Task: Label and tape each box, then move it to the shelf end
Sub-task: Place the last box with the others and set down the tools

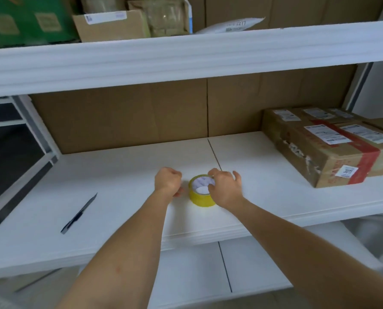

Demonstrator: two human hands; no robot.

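Yellow tape roll flat on white shelf, centre near edge. Right hand grips its rim; left hand curled just left, holding nothing visible. Labelled boxes far right. Cutter near left.

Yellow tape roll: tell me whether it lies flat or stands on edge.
Flat. The yellow tape roll rests on the white shelf with its core hole facing up; the right hand grips its rim.
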